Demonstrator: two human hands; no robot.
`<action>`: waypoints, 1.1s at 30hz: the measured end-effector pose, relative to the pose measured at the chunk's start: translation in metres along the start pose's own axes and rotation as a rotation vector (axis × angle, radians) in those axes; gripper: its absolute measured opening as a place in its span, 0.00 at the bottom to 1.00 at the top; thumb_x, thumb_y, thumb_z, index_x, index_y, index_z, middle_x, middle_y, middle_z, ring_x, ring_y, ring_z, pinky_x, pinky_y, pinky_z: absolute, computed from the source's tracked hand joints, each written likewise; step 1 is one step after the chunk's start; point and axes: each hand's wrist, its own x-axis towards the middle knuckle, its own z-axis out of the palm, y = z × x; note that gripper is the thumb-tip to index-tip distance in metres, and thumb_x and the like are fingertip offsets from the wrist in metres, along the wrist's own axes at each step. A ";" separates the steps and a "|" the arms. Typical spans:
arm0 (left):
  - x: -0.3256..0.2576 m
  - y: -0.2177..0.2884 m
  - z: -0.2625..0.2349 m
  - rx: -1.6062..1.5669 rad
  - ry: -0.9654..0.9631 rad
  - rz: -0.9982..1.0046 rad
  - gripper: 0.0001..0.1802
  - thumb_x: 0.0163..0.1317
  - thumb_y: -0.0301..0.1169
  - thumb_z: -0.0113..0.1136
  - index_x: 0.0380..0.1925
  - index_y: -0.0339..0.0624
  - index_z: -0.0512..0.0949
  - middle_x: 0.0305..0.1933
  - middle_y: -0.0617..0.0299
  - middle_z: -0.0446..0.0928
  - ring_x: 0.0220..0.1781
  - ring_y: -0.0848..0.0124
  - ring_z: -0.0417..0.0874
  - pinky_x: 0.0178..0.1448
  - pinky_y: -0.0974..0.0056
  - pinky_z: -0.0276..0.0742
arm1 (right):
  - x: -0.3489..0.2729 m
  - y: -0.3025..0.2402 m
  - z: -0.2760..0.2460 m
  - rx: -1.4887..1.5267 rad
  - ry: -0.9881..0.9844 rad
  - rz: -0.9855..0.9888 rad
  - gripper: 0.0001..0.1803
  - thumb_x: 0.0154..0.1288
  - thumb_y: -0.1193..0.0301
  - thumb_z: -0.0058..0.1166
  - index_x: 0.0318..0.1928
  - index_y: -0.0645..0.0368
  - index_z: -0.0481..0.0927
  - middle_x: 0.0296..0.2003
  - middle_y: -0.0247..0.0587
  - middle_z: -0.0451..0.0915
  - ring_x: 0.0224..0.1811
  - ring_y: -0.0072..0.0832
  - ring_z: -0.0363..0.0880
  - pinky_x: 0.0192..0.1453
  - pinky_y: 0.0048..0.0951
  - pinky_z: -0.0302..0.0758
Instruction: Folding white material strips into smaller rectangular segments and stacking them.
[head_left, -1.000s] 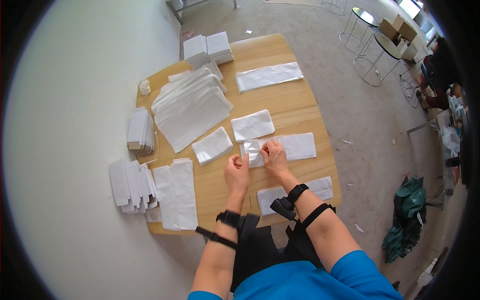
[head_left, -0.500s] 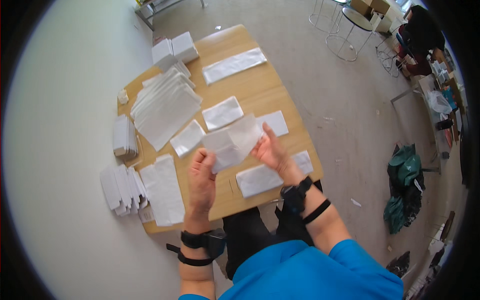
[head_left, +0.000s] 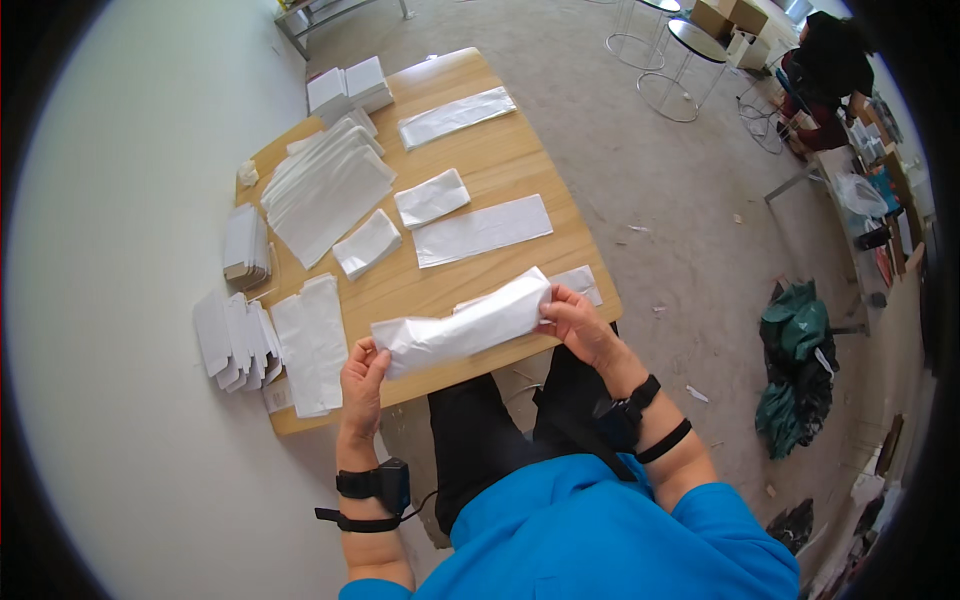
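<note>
- Leftmost, white boxes (head_left: pixel 232 340) crowded together at the edge of the wooden table (head_left: pixel 375 290).
- Next to them, long white sheets (head_left: pixel 310 345) lay with their long axis pointing away from the body, just left of the left hand (head_left: pixel 362 375).
- The left hand had its thumb and fingers pinching the near left end of the held white strip (head_left: pixel 465 322).
- Between the two hands was that strip, raised in front of the body over the table's near side, its long axis running crosswise and slanting from lower left to upper right. It was creased toward the left end and smoother toward the right.
- Beyond its middle, a flat white strip (head_left: pixel 484 230) lay on the table, apart from both hands, its long axis roughly parallel to the held one.
- At the right end, the right hand (head_left: pixel 585 325) pinched the held white strip between thumb and curled fingers.
- Farthest right, the end of a white stack (head_left: pixel 578 284) showed past the held piece, much nearer the right hand than the left; whether strip and stack touched, I could not tell.
</note>
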 end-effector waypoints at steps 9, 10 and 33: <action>-0.070 -0.091 -0.028 0.455 0.026 -0.191 0.11 0.63 0.36 0.59 0.38 0.39 0.79 0.32 0.66 0.80 0.33 0.79 0.78 0.41 0.70 0.73 | -0.070 0.084 -0.046 -0.643 0.165 0.314 0.12 0.57 0.76 0.53 0.43 0.64 0.78 0.37 0.37 0.80 0.36 0.22 0.78 0.41 0.24 0.78; -0.070 -0.094 -0.010 0.706 0.166 -0.083 0.13 0.62 0.38 0.60 0.36 0.39 0.79 0.30 0.63 0.81 0.32 0.76 0.79 0.38 0.69 0.74 | -0.071 0.086 -0.051 -0.650 0.160 0.321 0.12 0.57 0.76 0.53 0.43 0.64 0.78 0.37 0.37 0.80 0.36 0.22 0.78 0.41 0.24 0.78; 0.050 -0.132 0.107 0.831 0.558 0.015 0.14 0.53 0.38 0.61 0.22 0.38 0.77 0.27 0.49 0.79 0.32 0.52 0.81 0.39 0.53 0.76 | -0.102 0.089 -0.068 -0.410 0.110 0.064 0.10 0.65 0.77 0.49 0.45 0.67 0.75 0.40 0.39 0.79 0.41 0.24 0.79 0.46 0.26 0.81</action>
